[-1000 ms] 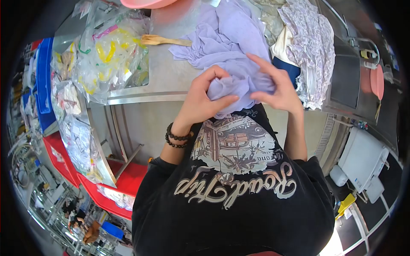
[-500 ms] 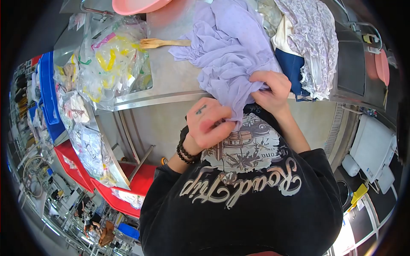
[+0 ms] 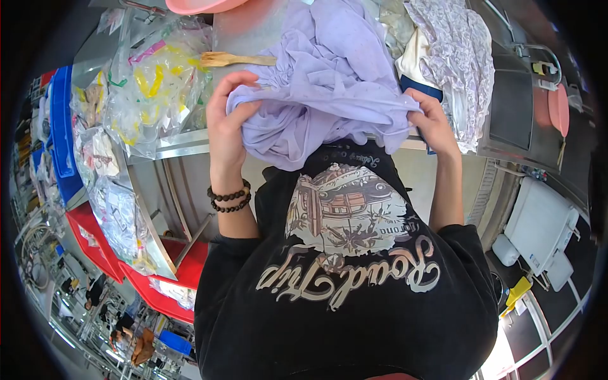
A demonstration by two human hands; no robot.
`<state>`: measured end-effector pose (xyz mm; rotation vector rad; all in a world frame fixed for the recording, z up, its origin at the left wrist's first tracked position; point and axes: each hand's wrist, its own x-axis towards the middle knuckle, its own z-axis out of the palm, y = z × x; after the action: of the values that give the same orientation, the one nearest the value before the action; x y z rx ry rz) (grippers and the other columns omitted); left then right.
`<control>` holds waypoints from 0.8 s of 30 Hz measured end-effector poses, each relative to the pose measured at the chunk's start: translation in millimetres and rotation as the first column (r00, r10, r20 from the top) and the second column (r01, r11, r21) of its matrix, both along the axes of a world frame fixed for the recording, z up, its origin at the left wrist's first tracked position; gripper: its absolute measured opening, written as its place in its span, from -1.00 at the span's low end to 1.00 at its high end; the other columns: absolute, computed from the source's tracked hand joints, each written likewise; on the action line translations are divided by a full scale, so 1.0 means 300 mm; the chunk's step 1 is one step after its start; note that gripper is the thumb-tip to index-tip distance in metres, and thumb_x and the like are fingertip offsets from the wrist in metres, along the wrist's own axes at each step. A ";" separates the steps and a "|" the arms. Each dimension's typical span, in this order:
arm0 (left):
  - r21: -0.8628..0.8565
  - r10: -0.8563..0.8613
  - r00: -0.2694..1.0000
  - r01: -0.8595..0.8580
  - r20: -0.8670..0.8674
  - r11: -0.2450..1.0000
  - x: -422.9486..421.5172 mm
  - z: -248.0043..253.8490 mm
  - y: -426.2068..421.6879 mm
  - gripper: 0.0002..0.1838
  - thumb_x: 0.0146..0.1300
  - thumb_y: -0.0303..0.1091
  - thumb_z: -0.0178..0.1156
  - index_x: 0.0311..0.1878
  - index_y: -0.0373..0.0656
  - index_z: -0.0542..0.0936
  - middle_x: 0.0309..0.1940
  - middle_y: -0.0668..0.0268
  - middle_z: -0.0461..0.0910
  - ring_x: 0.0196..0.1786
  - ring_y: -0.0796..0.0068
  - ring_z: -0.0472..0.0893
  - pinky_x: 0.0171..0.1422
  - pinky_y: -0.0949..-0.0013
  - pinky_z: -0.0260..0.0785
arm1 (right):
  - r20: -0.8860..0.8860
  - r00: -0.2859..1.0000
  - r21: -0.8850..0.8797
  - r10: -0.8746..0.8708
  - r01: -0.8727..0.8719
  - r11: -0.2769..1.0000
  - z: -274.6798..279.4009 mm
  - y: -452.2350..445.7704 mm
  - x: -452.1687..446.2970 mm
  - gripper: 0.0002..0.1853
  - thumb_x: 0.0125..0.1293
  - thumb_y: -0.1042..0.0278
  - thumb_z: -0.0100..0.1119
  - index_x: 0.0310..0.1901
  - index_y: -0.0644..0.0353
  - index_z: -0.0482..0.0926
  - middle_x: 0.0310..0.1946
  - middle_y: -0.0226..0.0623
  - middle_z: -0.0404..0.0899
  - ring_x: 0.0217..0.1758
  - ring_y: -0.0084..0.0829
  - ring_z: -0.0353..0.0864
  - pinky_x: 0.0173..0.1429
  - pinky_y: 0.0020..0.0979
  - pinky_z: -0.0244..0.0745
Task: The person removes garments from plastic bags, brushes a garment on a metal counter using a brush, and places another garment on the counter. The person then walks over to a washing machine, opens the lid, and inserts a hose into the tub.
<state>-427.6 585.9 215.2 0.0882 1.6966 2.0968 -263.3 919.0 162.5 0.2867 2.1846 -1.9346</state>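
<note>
Thin lilac cloth [image 3: 335, 76] on grey metal tabletop [image 3: 253, 38]. Flat brown wooden stick [image 3: 231, 59] at cloth's left edge. Clear plastic bags [image 3: 158, 88] farther left. Round pink basin [image 3: 206, 5] behind stick. Lilac-and-white patterned fabric [image 3: 459, 76] right of cloth.

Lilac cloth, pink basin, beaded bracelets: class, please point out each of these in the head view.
Lilac cloth [image 3: 326, 92]: head view, folds near its middle.
Pink basin [image 3: 206, 8]: head view, its near side.
Beaded bracelets [image 3: 229, 197]: head view, the upper strand.

Lilac cloth [image 3: 345, 79], a steel counter [image 3: 183, 146], plastic bags [image 3: 155, 95] and red bins [image 3: 95, 244] suggest a workshop.
</note>
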 end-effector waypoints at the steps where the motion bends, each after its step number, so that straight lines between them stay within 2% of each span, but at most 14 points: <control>1: -0.008 -0.035 0.999 0.035 0.019 0.999 -0.007 -0.005 0.003 -0.61 0.01 -0.66 0.10 -0.03 -0.23 0.55 -0.13 0.30 0.53 -0.11 0.51 0.47 0.06 0.56 0.27 | 0.066 0.988 -0.138 -0.138 0.146 0.980 0.023 -0.029 -0.002 -0.58 0.13 0.65 0.00 0.05 0.30 0.61 -0.23 -0.36 0.63 -0.31 -0.49 0.48 -0.21 -0.62 0.30; 2: -0.015 -0.070 0.997 0.070 0.038 0.997 -0.013 -0.011 0.007 -0.59 0.02 -0.65 0.09 0.00 -0.23 0.56 -0.12 0.30 0.54 -0.11 0.51 0.47 0.05 0.56 0.27 | 0.150 0.953 -0.261 -0.263 0.294 0.919 0.056 -0.068 -0.010 -0.60 0.14 0.63 -0.04 0.03 0.30 0.60 -0.20 -0.33 0.62 -0.25 -0.49 0.48 -0.16 -0.60 0.31; 4: -0.022 -0.140 0.987 0.142 0.074 0.990 -0.022 -0.024 0.016 -0.55 0.04 -0.63 0.08 0.07 -0.23 0.57 -0.10 0.29 0.55 -0.12 0.50 0.49 0.04 0.57 0.27 | 0.350 0.820 -0.441 -0.453 0.571 0.692 0.098 -0.117 -0.022 -0.62 0.17 0.59 -0.10 0.00 0.32 0.59 -0.14 -0.29 0.61 -0.14 -0.49 0.48 -0.06 -0.58 0.32; 5: -0.016 -0.140 0.987 0.141 0.077 0.990 -0.024 -0.030 0.016 -0.55 0.04 -0.63 0.08 0.07 -0.23 0.57 -0.10 0.29 0.55 -0.12 0.50 0.49 0.04 0.57 0.27 | 0.351 0.819 -0.436 -0.455 0.572 0.694 0.099 -0.119 -0.023 -0.62 0.17 0.59 -0.10 0.00 0.32 0.59 -0.14 -0.29 0.61 -0.14 -0.49 0.48 -0.06 -0.58 0.32; 9: -0.016 -0.184 0.969 0.189 0.164 0.982 -0.031 -0.051 0.004 -0.61 0.05 -0.63 0.10 -0.01 -0.22 0.64 -0.12 0.31 0.58 -0.19 0.58 0.47 -0.04 0.60 0.29 | 0.287 0.852 -0.638 -0.439 0.511 0.576 0.079 -0.122 -0.024 -0.52 0.18 0.56 -0.13 0.16 0.42 0.49 -0.10 -0.24 0.62 -0.17 -0.48 0.50 -0.05 -0.56 0.35; 10: -0.014 -0.184 0.969 0.189 0.165 0.982 -0.028 -0.053 0.006 -0.61 0.05 -0.63 0.10 -0.01 -0.22 0.64 -0.12 0.31 0.58 -0.19 0.58 0.47 -0.04 0.60 0.29 | 0.287 0.851 -0.636 -0.439 0.512 0.577 0.073 -0.124 -0.022 -0.52 0.18 0.56 -0.13 0.16 0.42 0.49 -0.10 -0.24 0.62 -0.17 -0.48 0.50 -0.05 -0.56 0.35; 14: -0.286 -0.326 0.944 0.302 -0.041 0.910 -0.012 -0.058 0.020 -0.63 0.10 -0.56 0.14 0.01 -0.18 0.65 -0.08 0.35 0.60 -0.20 0.58 0.48 -0.07 0.61 0.30 | 0.328 0.829 -0.656 -0.453 0.545 0.523 0.040 -0.134 -0.018 -0.53 0.20 0.53 -0.10 0.17 0.39 0.49 -0.06 -0.20 0.62 -0.13 -0.47 0.53 -0.01 -0.54 0.36; 16: -0.351 -0.392 0.919 0.359 -0.027 0.865 -0.003 -0.055 0.023 -0.64 0.11 -0.54 0.16 0.02 -0.18 0.65 -0.08 0.34 0.60 -0.20 0.57 0.49 -0.06 0.60 0.31 | 0.326 0.835 -0.667 -0.444 0.535 0.518 0.025 -0.137 -0.012 -0.53 0.20 0.53 -0.10 0.17 0.39 0.49 -0.05 -0.20 0.62 -0.13 -0.46 0.53 0.00 -0.54 0.37; 19: -0.530 -0.576 0.817 0.504 0.034 0.682 0.002 -0.047 0.032 -0.64 0.14 -0.47 0.20 0.05 -0.15 0.65 -0.06 0.34 0.61 -0.18 0.53 0.51 -0.03 0.58 0.33 | 0.308 0.853 -0.704 -0.421 0.502 0.502 0.011 -0.137 -0.010 -0.54 0.21 0.54 -0.08 0.17 0.39 0.48 -0.02 -0.20 0.61 -0.11 -0.45 0.54 0.01 -0.54 0.38; 21: -0.508 -0.585 0.752 0.392 -0.304 0.767 0.031 -0.115 0.036 -0.63 0.14 -0.43 0.27 0.06 -0.16 0.64 -0.10 0.30 0.63 -0.23 0.46 0.53 -0.06 0.52 0.36 | 0.308 0.859 -0.688 -0.408 0.498 0.528 0.021 -0.153 -0.018 -0.55 0.21 0.54 -0.07 0.15 0.39 0.49 -0.02 -0.20 0.61 -0.10 -0.45 0.55 0.01 -0.54 0.39; 22: -0.507 -0.584 0.752 0.391 -0.307 0.769 0.040 -0.101 0.066 -0.63 0.14 -0.43 0.27 0.06 -0.16 0.64 -0.10 0.30 0.63 -0.23 0.46 0.53 -0.06 0.52 0.36 | 0.309 0.866 -0.672 -0.394 0.492 0.554 0.030 -0.165 -0.025 -0.57 0.21 0.54 -0.06 0.13 0.39 0.49 -0.03 -0.21 0.61 -0.10 -0.46 0.55 0.01 -0.53 0.40; 24: -0.530 -0.498 0.510 0.095 -0.702 0.843 0.076 -0.063 0.143 -0.60 0.13 -0.41 0.31 0.08 -0.17 0.62 -0.17 0.27 0.64 -0.27 0.39 0.55 -0.11 0.45 0.38 | 0.314 0.877 -0.637 -0.364 0.479 0.604 0.047 -0.188 -0.040 -0.61 0.22 0.55 -0.05 0.09 0.39 0.50 -0.04 -0.22 0.61 -0.10 -0.46 0.55 0.01 -0.52 0.43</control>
<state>-404.9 628.8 196.4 1.3402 2.3785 1.3788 -275.3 862.6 176.4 0.8385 1.1787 -2.7183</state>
